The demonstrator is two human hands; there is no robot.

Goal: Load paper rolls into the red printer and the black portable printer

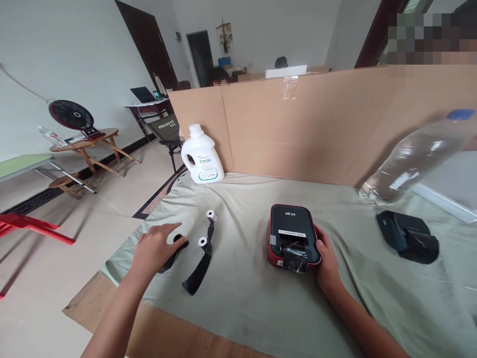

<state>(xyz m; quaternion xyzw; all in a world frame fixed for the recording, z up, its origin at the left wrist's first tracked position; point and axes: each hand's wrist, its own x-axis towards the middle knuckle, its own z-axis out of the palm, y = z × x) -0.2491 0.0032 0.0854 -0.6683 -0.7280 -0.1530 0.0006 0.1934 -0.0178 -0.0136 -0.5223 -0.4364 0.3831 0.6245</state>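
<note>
My right hand grips the right side of a small label printer, with its thumb at the edge of the lid. The printer has a black top, a red body and white lettering, and a crumpled, shiny black strip sticks out of its front slot. My left hand is open, thumb and forefinger apart, above a dark ribbon-like piece that it partly hides. To the right of that hand lie two small rolls with white ends, an upper roll and a lower roll, along a black ribbon strip.
A white detergent jug stands at the back left before a tall cardboard panel. On the right are a clear plastic bottle with a blue cap and a black device. A pale green cloth covers the table. People are partly visible beyond the panel.
</note>
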